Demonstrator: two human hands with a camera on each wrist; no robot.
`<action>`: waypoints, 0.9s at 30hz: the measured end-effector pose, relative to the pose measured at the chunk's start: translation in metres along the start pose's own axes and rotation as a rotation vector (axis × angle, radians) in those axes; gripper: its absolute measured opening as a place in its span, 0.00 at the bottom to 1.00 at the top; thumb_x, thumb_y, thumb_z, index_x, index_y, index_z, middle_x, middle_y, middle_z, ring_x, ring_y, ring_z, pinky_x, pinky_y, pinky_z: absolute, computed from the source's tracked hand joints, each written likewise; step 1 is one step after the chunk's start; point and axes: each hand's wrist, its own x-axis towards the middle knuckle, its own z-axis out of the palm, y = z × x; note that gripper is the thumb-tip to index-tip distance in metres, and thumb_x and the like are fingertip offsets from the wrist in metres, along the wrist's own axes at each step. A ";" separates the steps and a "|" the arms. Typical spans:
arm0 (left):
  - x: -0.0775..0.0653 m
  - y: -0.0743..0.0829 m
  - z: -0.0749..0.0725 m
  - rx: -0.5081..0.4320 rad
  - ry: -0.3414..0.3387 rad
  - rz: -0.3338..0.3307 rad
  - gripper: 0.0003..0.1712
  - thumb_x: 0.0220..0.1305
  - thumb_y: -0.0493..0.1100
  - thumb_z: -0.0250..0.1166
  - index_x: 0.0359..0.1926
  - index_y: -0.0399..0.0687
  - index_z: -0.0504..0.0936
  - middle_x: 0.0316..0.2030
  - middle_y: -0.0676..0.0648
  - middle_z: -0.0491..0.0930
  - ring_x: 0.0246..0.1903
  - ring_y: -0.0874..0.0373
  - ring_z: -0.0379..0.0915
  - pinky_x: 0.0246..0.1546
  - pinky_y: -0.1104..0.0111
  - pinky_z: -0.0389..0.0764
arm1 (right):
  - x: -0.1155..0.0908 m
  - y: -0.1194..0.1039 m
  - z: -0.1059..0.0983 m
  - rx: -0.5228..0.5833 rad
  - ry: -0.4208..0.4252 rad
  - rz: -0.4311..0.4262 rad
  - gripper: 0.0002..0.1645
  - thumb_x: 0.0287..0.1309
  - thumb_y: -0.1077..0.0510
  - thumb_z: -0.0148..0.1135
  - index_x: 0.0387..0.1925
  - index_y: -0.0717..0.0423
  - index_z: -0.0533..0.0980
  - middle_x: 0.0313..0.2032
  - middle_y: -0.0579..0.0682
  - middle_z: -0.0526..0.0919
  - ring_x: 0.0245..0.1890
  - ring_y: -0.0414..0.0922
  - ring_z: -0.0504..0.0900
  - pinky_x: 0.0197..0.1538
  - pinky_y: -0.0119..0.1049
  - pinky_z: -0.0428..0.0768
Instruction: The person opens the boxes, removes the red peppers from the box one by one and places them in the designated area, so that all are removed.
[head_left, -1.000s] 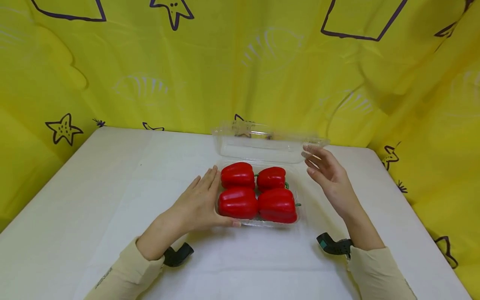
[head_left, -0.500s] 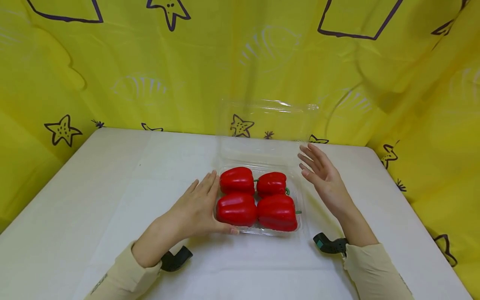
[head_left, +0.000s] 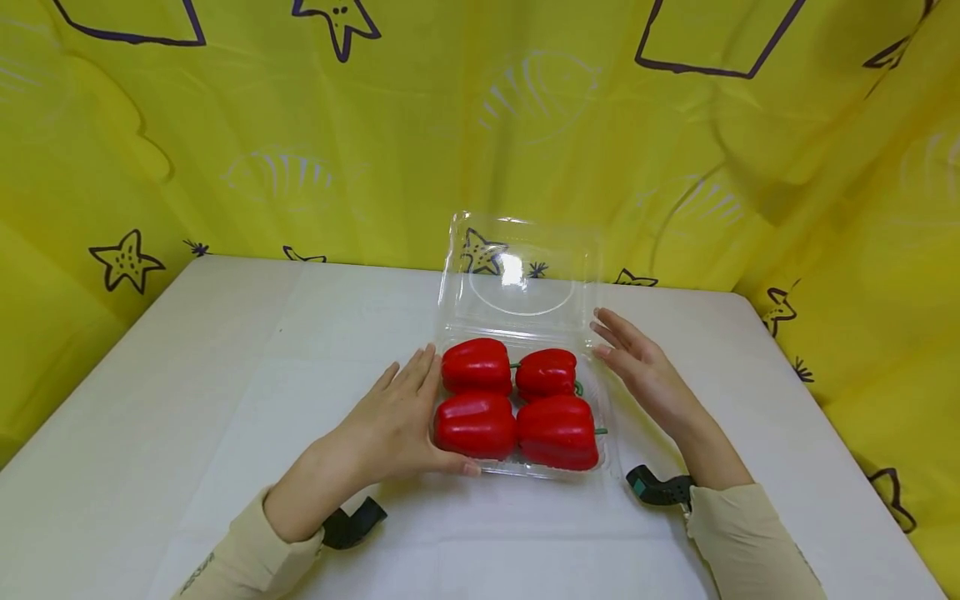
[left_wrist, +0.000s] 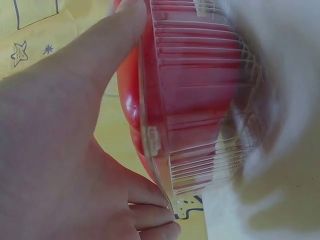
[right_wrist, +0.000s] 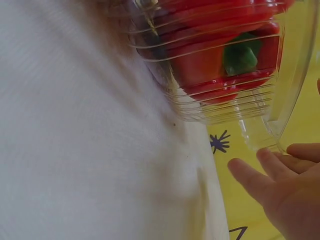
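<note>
Several red bell peppers (head_left: 476,426) fill the base of a clear plastic clamshell container (head_left: 525,470). Its transparent lid (head_left: 517,312) stands raised at the back, hinged along the far edge. My left hand (head_left: 397,417) rests along the container's left side, fingers straight and thumb at the front edge. In the left wrist view, the thumb (left_wrist: 120,37) and fingertips touch the rim, with the ribbed side wall (left_wrist: 200,95) beyond. My right hand (head_left: 652,375) is beside the back right corner, fingers extended near the hinge. A green stem (right_wrist: 242,55) shows through the wall in the right wrist view.
The container stands on a white-covered table (head_left: 187,400). A yellow curtain (head_left: 405,125) printed with stars and fish hangs behind and along the sides. Each wrist bears a black camera mount, such as the right mount (head_left: 660,486).
The lid first swung up off the right fingertips, then tilted back and settled. My right hand has moved slightly down and left toward the hinge. The left hand stays at the container's side.
</note>
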 end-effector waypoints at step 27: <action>-0.002 0.005 0.005 0.033 0.019 -0.021 0.76 0.43 0.80 0.67 0.77 0.34 0.48 0.78 0.36 0.47 0.78 0.42 0.43 0.76 0.44 0.49 | -0.001 0.003 0.000 -0.175 -0.054 0.113 0.46 0.72 0.39 0.47 0.79 0.53 0.41 0.78 0.57 0.50 0.75 0.60 0.56 0.70 0.55 0.64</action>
